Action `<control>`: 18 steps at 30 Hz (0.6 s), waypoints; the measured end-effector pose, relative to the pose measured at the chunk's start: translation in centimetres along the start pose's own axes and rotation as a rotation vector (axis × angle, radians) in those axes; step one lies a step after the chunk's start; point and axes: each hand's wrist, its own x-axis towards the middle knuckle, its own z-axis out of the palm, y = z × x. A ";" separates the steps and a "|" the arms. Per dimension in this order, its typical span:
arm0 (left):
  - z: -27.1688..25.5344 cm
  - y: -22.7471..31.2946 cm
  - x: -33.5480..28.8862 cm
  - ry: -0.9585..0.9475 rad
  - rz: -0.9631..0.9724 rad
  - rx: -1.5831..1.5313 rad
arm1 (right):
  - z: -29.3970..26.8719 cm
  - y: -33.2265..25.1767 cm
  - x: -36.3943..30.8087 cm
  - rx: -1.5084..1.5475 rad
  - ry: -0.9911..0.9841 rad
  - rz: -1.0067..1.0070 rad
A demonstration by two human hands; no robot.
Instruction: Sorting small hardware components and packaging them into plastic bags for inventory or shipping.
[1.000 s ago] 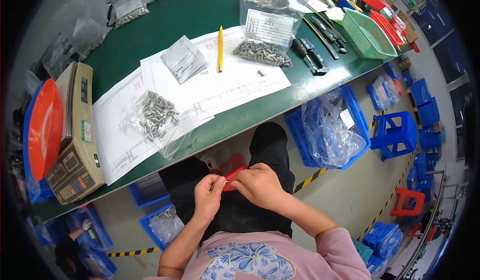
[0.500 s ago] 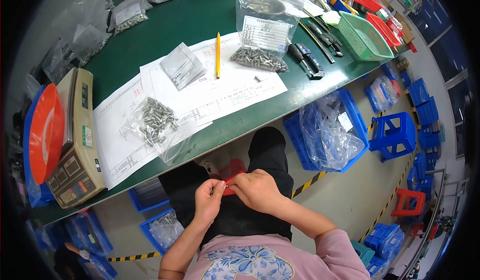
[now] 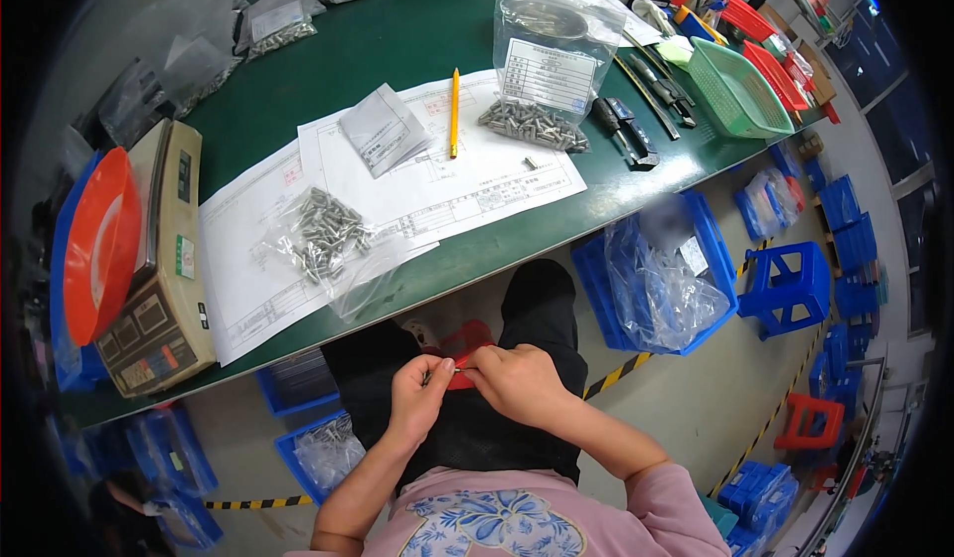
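Above my lap, both hands meet with their fingertips pinched together. My left hand (image 3: 417,398) is closed, thumb against fingers, on a small silvery metal piece (image 3: 457,369). Pressed to the same piece from the other side is my right hand (image 3: 522,383), its fingers curled and closed. Most of the piece is covered by the fingertips, so its exact shape cannot be made out. On the table ahead lies an open clear bag of small metal pins (image 3: 330,231). Farther right stands a labelled bag of similar pins (image 3: 537,125), with one loose pin (image 3: 531,162) on the paper near it.
Printed drawings (image 3: 258,289) cover the green table's (image 3: 397,45) near part, with a pencil (image 3: 455,115) and a folded paper slip (image 3: 383,132) on them. A scale (image 3: 159,333) stands left beside a red dish (image 3: 99,249). Calipers (image 3: 626,132), a green basket (image 3: 740,90) and blue crates (image 3: 711,249) are right.
The view has shifted slightly, so the table things appear a little farther right. Both hands stay together in nearly the same place, fingers still pinched.
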 end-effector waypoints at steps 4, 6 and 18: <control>0.1 0.4 -0.1 -0.004 -0.043 -0.035 | -0.7 -1.0 0.5 0.086 0.057 0.055; 0.3 0.4 -0.2 -0.013 -0.017 -0.018 | -0.2 -0.6 0.1 0.015 0.022 0.043; -0.4 -0.6 0.1 0.013 -0.025 0.043 | 0.0 -0.8 0.1 0.089 -0.003 0.071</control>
